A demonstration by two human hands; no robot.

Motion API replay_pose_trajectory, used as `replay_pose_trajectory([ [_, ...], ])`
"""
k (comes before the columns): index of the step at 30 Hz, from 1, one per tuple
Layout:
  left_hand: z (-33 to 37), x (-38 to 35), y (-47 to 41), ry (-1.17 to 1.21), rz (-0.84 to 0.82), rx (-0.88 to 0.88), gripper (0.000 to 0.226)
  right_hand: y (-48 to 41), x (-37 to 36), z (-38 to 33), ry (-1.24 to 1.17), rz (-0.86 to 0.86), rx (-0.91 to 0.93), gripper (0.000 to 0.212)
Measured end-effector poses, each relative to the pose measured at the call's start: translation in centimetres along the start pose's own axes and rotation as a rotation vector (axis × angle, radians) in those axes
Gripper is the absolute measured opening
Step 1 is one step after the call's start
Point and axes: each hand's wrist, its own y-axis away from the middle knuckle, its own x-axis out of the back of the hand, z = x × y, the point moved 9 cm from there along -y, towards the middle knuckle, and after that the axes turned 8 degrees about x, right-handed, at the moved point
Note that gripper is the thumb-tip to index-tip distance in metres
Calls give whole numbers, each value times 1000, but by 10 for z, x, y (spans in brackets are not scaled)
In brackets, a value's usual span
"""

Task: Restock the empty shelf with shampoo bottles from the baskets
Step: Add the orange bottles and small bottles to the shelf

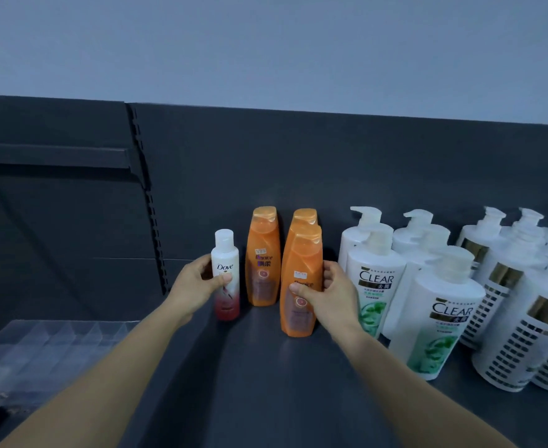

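Two bottles are in hand, both standing on the dark metal shelf (266, 367). The left hand (198, 287) wraps the slim white-and-red plastic bottle (225, 276) at the row's left end. The right hand (329, 294) clasps the front orange plastic bottle (300, 286), thumb across its label.

From my remote seat, tipping looks the main risk. The slim bottle is narrow-based, and a shove on the front orange one could topple the rear orange bottle (305, 216) just behind. The tall white pump bottles (376, 282) crowd the right knuckles.

I can read "Dove", "Rejoice" and "CLEAR"; the price stickers are illegible.
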Motion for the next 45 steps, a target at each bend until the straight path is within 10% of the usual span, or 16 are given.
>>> replay_pose_trajectory([
  [45,-20,-3,-26,-570,122,-25,59,10,-29,16,375,-57,-60,87],
])
